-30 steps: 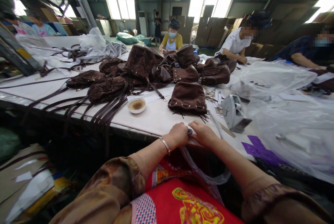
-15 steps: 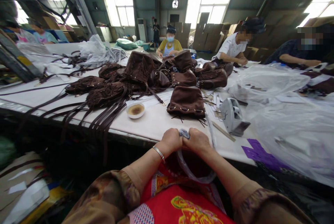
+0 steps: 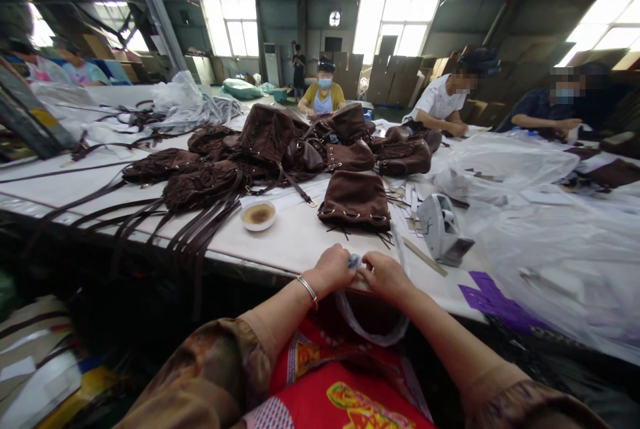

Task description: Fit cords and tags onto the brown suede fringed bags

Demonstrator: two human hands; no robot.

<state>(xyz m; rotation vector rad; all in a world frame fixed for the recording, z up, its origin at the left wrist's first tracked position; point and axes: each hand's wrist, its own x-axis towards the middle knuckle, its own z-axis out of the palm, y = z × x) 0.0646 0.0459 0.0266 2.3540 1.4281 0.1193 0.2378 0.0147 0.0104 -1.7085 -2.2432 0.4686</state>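
My left hand [image 3: 334,270], with a bangle at the wrist, is closed round a bunched end of thin plastic wrap at the table's front edge. My right hand [image 3: 387,276] meets it there, thumb and fingers pinching the same bunch. From the hands a long strip of cloudy plastic wrap [image 3: 373,339] hangs in a loop over my lap; another length lies on the table to the right. Something dark brown shows inside the loop, too shaded to name. Just beyond my hands lies a brown drawstring bag [image 3: 354,199] with metal eyelets along its near edge.
Behind that bag is a pile of brown bags [image 3: 265,142], their straps [image 3: 200,229] trailing over the front edge. A white bowl [image 3: 259,215] stands left, a tape dispenser [image 3: 440,229] right. Clear plastic sheets [image 3: 540,262] cover the right side. Several people sit around the table.
My right hand has loosened from a tight fist into a pinch and sits slightly apart from the left. The view has tilted up a little.
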